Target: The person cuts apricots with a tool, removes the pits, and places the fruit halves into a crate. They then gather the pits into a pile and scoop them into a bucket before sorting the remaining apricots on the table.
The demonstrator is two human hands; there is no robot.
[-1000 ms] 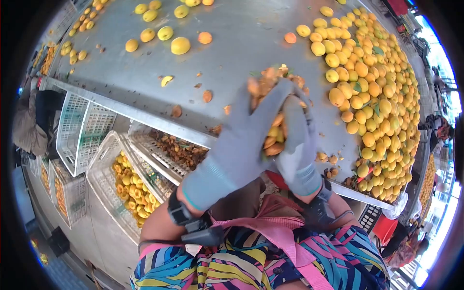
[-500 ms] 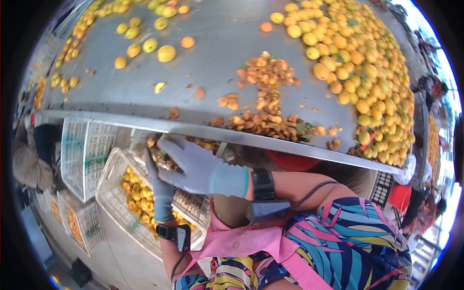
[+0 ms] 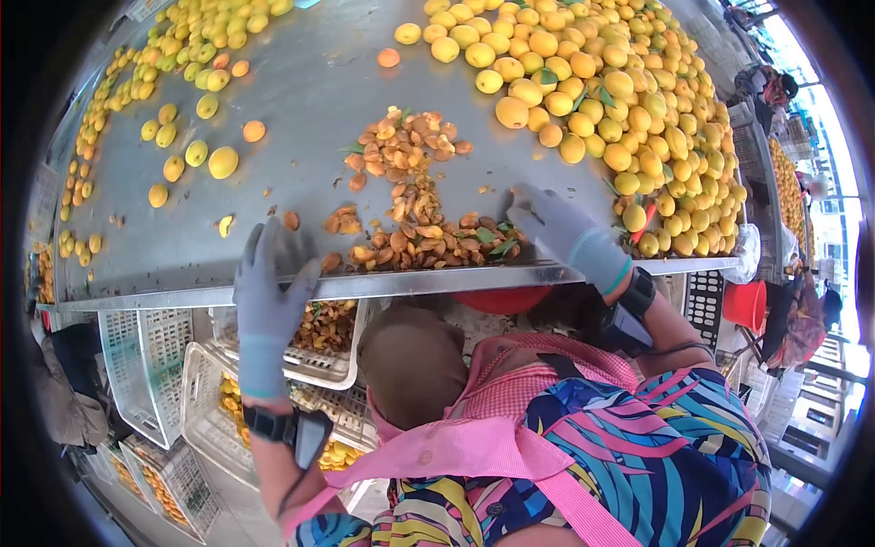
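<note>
My left hand [image 3: 266, 296], in a grey glove, rests at the metal table's [image 3: 301, 118] front edge with fingers stretched out and thumb apart. It holds nothing and lies left of a pile of brown apricot pits [image 3: 428, 242]. My right hand [image 3: 563, 228], gloved as well, reaches over the edge to the pile's right end. Its fingers are extended toward the pits, with nothing seen in them. A looser heap of brown pits [image 3: 401, 146] with bits of pulp extends farther back from the pile.
A large mound of yellow apricots [image 3: 629, 109] covers the table's right side; more apricots [image 3: 208, 77] lie at the left. Below the edge stand a crate of pits [image 3: 342, 378], a crate of halved fruit [image 3: 193, 401] and a white crate [image 3: 146, 365]. A red bucket [image 3: 746, 305] is at right.
Both hands were together over the crate of pits below the edge. Now they are apart at the tabletop, my right hand far to the right. The view has shifted too.
</note>
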